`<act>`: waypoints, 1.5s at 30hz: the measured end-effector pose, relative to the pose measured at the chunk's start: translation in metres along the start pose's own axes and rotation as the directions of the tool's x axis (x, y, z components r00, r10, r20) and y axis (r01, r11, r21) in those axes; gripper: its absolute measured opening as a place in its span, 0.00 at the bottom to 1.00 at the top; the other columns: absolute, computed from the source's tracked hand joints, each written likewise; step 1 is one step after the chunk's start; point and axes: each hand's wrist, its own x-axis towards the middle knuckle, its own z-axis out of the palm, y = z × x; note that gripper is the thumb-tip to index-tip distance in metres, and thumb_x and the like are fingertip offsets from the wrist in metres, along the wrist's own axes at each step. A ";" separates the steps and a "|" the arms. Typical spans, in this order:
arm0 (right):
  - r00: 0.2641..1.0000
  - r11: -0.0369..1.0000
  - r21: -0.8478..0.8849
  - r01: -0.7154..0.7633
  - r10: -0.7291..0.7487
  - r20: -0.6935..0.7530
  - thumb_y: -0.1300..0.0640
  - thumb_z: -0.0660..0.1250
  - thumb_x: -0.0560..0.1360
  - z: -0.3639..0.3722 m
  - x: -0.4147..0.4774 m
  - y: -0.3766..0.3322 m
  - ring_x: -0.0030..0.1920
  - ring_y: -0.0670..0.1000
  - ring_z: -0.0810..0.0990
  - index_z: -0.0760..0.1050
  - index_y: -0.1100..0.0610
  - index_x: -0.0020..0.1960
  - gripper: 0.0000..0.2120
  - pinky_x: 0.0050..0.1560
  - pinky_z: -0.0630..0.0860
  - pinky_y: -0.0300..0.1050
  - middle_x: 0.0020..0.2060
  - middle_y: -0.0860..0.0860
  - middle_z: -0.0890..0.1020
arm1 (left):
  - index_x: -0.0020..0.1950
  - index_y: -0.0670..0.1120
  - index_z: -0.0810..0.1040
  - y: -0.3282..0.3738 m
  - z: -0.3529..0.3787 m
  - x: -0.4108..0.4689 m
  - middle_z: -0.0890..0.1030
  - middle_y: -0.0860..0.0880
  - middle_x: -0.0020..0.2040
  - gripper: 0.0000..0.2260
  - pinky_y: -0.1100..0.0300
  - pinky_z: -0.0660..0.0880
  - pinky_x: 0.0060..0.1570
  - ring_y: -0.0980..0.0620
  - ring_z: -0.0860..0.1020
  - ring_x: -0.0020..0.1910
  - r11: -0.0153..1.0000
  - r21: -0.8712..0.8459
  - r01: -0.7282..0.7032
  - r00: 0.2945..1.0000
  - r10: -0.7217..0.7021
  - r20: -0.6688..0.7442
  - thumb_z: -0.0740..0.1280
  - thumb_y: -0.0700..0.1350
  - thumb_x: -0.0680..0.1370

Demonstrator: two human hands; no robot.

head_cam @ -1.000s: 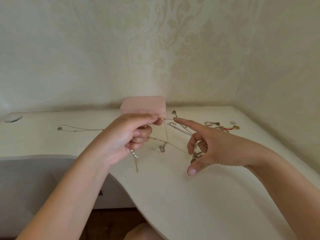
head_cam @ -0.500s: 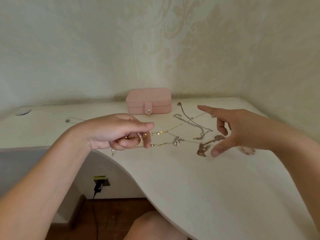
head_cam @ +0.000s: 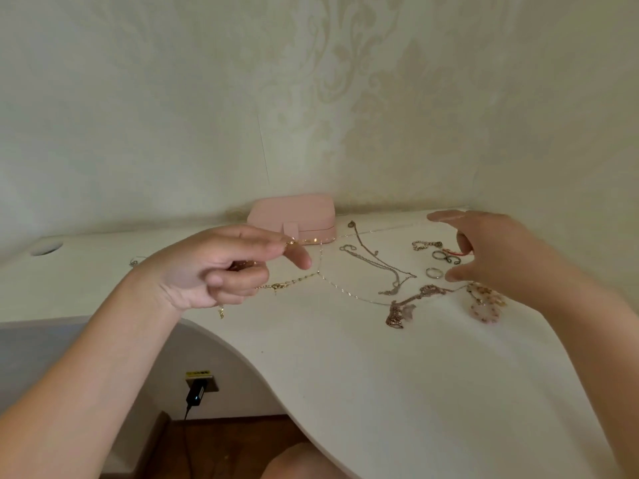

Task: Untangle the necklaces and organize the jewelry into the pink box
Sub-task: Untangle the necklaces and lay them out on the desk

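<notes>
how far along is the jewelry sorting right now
Early. Done: nothing visibly boxed; the pink box sits shut at the back of the table. In hand: the left hand pinches a gold chain stretched toward the spread right hand. Left: the silver necklace, rings, rose-gold chain and pink piece lie loose on the table.

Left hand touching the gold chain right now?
Touching. The head view shows the left hand pinching the gold chain between thumb and forefinger tips, and more of the chain trails out from under its curled fingers.
</notes>
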 end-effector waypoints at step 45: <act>0.868 0.879 0.476 -0.022 -0.219 0.446 0.58 0.59 0.80 -0.066 0.091 -0.157 0.24 0.44 0.64 0.74 0.48 0.61 0.12 0.22 0.63 0.34 0.27 0.50 0.77 | 0.60 0.48 0.78 0.080 -0.054 -0.009 0.82 0.51 0.51 0.21 0.66 0.67 0.35 0.60 0.71 0.32 0.781 0.624 -0.018 0.950 0.207 -0.232 0.60 0.28 0.76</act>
